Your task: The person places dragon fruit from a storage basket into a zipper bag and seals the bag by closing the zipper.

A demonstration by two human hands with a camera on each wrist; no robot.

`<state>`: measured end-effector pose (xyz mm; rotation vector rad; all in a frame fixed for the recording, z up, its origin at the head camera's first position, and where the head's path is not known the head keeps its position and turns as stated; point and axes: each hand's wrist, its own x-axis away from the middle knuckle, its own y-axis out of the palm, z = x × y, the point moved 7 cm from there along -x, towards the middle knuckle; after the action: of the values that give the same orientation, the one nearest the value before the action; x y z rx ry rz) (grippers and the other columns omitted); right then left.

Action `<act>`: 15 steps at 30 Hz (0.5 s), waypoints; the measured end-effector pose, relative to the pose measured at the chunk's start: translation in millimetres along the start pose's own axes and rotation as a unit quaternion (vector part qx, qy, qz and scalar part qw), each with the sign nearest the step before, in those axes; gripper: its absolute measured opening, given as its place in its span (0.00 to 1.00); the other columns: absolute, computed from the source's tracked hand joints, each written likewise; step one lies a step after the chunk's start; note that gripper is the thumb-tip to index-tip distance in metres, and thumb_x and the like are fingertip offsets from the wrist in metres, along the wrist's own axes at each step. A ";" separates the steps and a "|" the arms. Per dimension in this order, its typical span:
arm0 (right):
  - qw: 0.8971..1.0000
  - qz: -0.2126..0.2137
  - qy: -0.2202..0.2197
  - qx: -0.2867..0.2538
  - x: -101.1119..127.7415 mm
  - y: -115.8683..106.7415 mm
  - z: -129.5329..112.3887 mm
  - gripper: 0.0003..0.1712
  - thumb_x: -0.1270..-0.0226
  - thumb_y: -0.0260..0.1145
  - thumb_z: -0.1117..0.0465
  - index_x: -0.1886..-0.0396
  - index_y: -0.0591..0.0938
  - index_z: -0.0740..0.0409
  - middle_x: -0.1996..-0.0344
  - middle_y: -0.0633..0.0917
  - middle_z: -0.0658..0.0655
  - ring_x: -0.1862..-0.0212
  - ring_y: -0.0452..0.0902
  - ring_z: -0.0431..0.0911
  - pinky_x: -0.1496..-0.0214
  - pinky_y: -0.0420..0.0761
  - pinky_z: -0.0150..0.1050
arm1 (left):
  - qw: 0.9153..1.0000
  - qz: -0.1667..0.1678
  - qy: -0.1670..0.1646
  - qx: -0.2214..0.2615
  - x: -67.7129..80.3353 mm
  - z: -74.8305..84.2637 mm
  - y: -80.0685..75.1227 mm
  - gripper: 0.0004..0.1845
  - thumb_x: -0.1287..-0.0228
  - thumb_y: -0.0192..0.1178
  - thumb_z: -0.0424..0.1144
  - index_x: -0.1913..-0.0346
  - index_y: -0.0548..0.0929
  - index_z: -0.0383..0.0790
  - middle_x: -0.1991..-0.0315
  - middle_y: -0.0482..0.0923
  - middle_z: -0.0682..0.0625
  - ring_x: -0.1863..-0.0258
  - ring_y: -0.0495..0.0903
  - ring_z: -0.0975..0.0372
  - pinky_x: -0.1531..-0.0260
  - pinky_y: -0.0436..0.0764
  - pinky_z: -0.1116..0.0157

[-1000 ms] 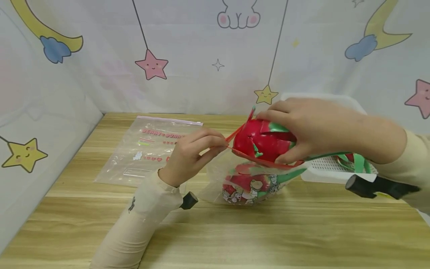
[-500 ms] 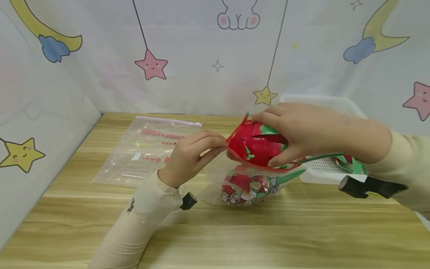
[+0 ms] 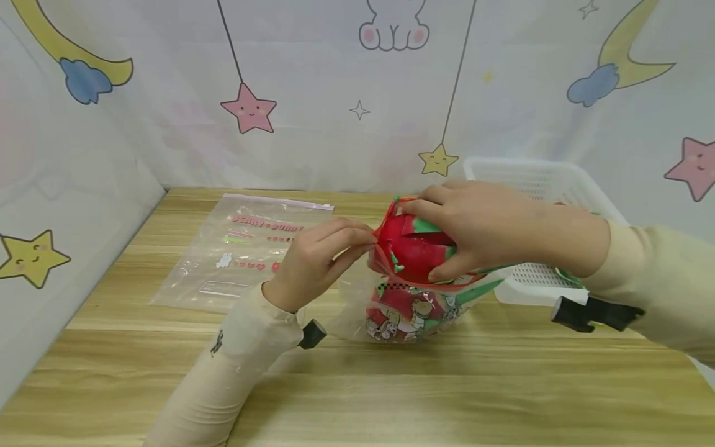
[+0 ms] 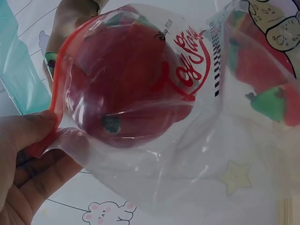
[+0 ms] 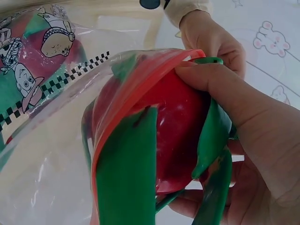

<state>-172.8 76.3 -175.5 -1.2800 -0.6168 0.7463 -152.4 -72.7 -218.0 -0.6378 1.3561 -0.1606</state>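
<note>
My left hand [image 3: 321,261] pinches the red zip edge of a clear bag [image 3: 421,307] between thumb and fingertips. In the left wrist view, red "Toy Story" lettering marks the bag. From above, my right hand [image 3: 491,223] holds a glossy red dragon fruit [image 3: 410,257] with green scales, its fingers and thumb around the sides. That dragon fruit is partly inside the bag mouth, and the red rim [image 5: 140,98] crosses it in the right wrist view. Lower in the bag lies another red and green dragon fruit [image 4: 262,61], seen through the printed plastic.
A flat clear zip bag [image 3: 246,248] with pink lettering lies on the wooden table [image 3: 391,397] at the left. Behind my right forearm stands a white perforated basket [image 3: 536,295], partly hidden, with a bit of green inside. A cartoon-printed curtain [image 3: 313,74] hangs behind the table.
My right hand has moved left and down with the dragon fruit, which sits deeper in the bag mouth. My left hand has stayed nearly still. More of the basket shows.
</note>
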 end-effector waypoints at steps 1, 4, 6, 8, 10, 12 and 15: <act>1.000 -0.001 0.000 0.000 -0.7 0.3 -0.2 0.46 0.54 0.75 0.41 0.36 0.72 0.54 0.45 0.80 0.56 0.46 0.76 0.51 0.51 0.83 0.48 | 1.000 0.001 0.001 -0.001 0.1 0.0 0.1 0.09 0.52 0.70 0.25 0.65 0.85 0.33 0.66 0.85 0.44 0.63 0.85 0.57 0.59 0.85 0.64; 1.000 -0.007 0.000 -0.003 -3.2 1.8 0.3 0.45 0.53 0.75 0.42 0.37 0.73 0.57 0.45 0.80 0.57 0.45 0.74 0.51 0.51 0.83 0.47 | 1.000 0.004 0.005 -0.004 0.3 0.0 0.6 0.08 0.50 0.70 0.25 0.65 0.85 0.33 0.66 0.85 0.44 0.64 0.85 0.57 0.60 0.85 0.64; 1.000 -0.016 0.004 -0.009 -5.0 3.5 1.4 0.45 0.53 0.76 0.43 0.37 0.73 0.58 0.44 0.80 0.58 0.44 0.72 0.52 0.51 0.83 0.46 | 1.000 0.002 0.005 -0.004 0.4 -0.1 1.2 0.07 0.50 0.69 0.26 0.65 0.84 0.33 0.66 0.85 0.44 0.63 0.85 0.57 0.60 0.85 0.64; 1.000 -0.024 0.005 -0.009 -6.8 5.4 1.7 0.45 0.53 0.76 0.43 0.37 0.73 0.59 0.45 0.80 0.58 0.44 0.71 0.52 0.51 0.83 0.45 | 1.000 0.001 0.005 -0.003 0.4 -0.4 1.9 0.07 0.49 0.69 0.26 0.66 0.84 0.33 0.66 0.85 0.44 0.64 0.85 0.57 0.60 0.85 0.64; 0.999 -0.033 0.009 -0.005 -8.4 7.9 2.2 0.45 0.52 0.75 0.43 0.37 0.73 0.59 0.46 0.80 0.58 0.45 0.71 0.51 0.51 0.83 0.45 | 1.000 0.000 0.005 -0.003 0.5 -0.6 2.8 0.07 0.49 0.69 0.27 0.66 0.84 0.33 0.67 0.85 0.44 0.64 0.85 0.57 0.61 0.85 0.64; 0.999 -0.042 0.012 0.001 -10.0 10.0 2.1 0.45 0.52 0.75 0.42 0.38 0.73 0.59 0.47 0.80 0.58 0.46 0.71 0.51 0.52 0.83 0.44 | 1.000 -0.001 0.005 -0.003 0.5 -0.8 3.6 0.07 0.49 0.69 0.27 0.66 0.84 0.33 0.67 0.85 0.45 0.64 0.85 0.57 0.61 0.85 0.65; 0.998 -0.055 0.016 0.002 -12.4 12.7 1.1 0.44 0.52 0.74 0.42 0.38 0.73 0.59 0.50 0.81 0.57 0.47 0.71 0.51 0.54 0.84 0.44 | 1.000 -0.001 0.004 -0.003 0.5 -1.2 4.6 0.06 0.49 0.69 0.27 0.66 0.84 0.34 0.67 0.85 0.45 0.64 0.85 0.58 0.61 0.85 0.65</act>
<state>-183.3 68.8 -187.7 -1.2406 -0.6546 0.6352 -154.5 -69.6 -220.9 -0.6439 1.3651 -0.1600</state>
